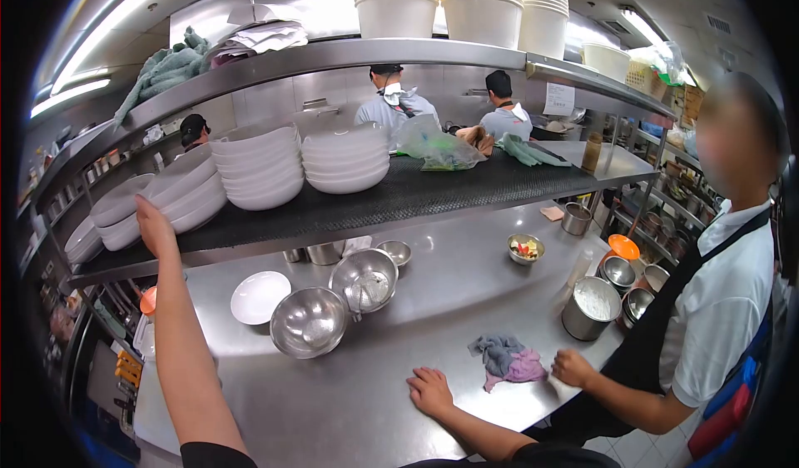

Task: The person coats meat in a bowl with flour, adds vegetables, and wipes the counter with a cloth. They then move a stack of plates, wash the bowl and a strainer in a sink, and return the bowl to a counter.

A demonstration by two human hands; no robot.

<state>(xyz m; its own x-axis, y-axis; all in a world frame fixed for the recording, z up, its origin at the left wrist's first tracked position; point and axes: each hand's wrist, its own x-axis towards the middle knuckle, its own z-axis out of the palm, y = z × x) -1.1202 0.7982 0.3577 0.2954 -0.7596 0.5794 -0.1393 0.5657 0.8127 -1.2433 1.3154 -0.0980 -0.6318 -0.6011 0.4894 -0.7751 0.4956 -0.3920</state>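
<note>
a: where does the head view sit?
b: on the person's head, looking forward and down across the long brushed-steel counter (466, 293), bent by a wide lens.
a: how near?
b: close. the right hand (430, 391) lies flat by the bottom edge, and the left hand (155, 226) reaches the stacked white shallow plates (187, 195).
a: and farther off?
b: the black-matted steel shelf (399, 197), then the kitchen behind it.

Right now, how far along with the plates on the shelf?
Done: two steel bowls and a white plate sit on the counter. In hand: left hand touches the stacked plates on the shelf, grip unclear; right hand rests flat, empty. Left: nothing lifted off the stack yet.
</note>
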